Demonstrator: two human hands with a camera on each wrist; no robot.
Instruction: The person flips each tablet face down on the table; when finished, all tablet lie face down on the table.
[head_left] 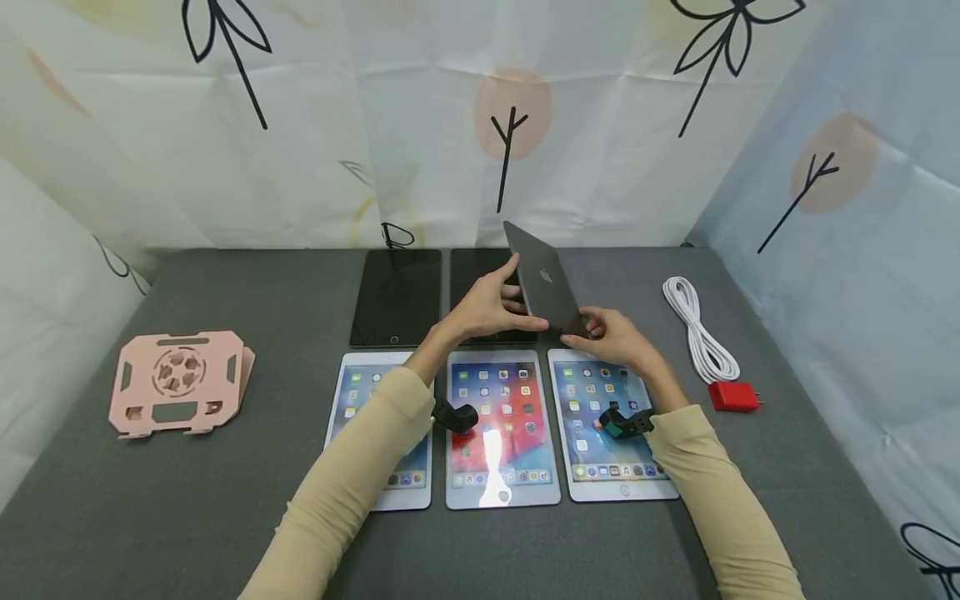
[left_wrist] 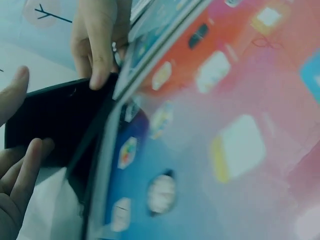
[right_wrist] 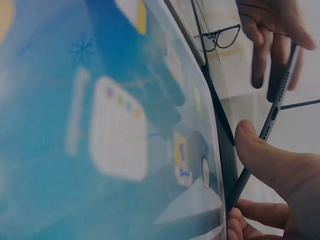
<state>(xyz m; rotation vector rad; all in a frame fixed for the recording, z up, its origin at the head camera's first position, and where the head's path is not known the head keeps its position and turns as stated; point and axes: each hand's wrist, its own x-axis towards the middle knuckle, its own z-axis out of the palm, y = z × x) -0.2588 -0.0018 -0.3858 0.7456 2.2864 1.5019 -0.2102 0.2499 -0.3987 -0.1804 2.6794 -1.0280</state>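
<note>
A dark grey tablet [head_left: 551, 292] with an apple logo on its back is held up on a slant above the back row. My right hand [head_left: 613, 337] pinches its lower right corner, thumb on one face and fingers on the other. At the tablet's left side is my left hand [head_left: 491, 307], its edge between the thumb and fingers. In the left wrist view the tablet's black front [left_wrist: 50, 120] shows a round button near my right hand [left_wrist: 102, 40]. Beneath the left hand lies a black-screened tablet [head_left: 476, 271], partly hidden; another black-screened tablet [head_left: 397, 296] lies left of it.
Three lit white-framed tablets form the front row: left [head_left: 408, 479], middle [head_left: 502, 417] and right [head_left: 611, 442], under my forearms. A pink folding stand [head_left: 180, 379] lies left. A coiled white cable [head_left: 701, 333] and red charger plug [head_left: 733, 397] lie right. Printed cloth surrounds the grey table [head_left: 247, 517].
</note>
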